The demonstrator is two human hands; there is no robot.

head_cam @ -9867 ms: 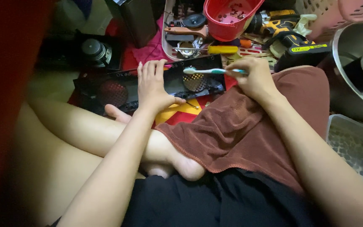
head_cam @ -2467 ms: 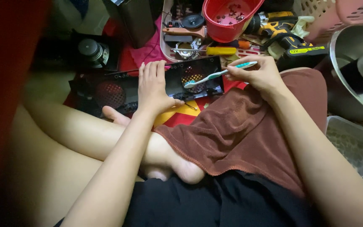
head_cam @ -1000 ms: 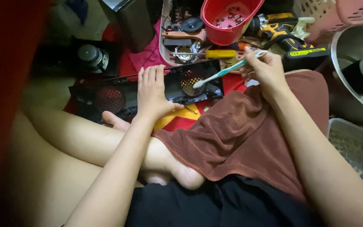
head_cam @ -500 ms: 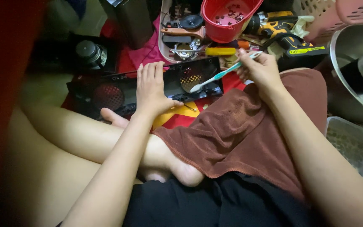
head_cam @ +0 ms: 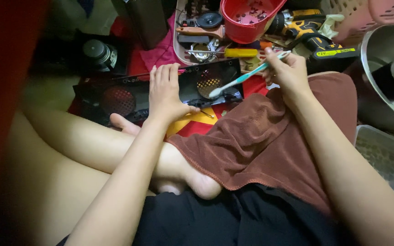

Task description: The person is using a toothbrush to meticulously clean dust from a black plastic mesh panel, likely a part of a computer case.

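Observation:
A long black panel with two round mesh grilles lies on the floor in front of my crossed legs. My left hand rests flat on its middle, fingers together, pressing it down. My right hand is closed on the handle of a white and teal toothbrush. The brush slants down to the left, and its head touches the panel at the lower edge of the right mesh grille. A brown towel covers my right thigh under that forearm.
Beyond the panel: a pink tray with speaker parts, a yellow-handled screwdriver, a red bowl with small screws, a yellow and black cordless drill. A steel pot and clear container stand right. A loose speaker sits far left.
The toothbrush has tilted from level to slanting, and its head has shifted back and forth over the right grille. My left hand has stayed on the panel.

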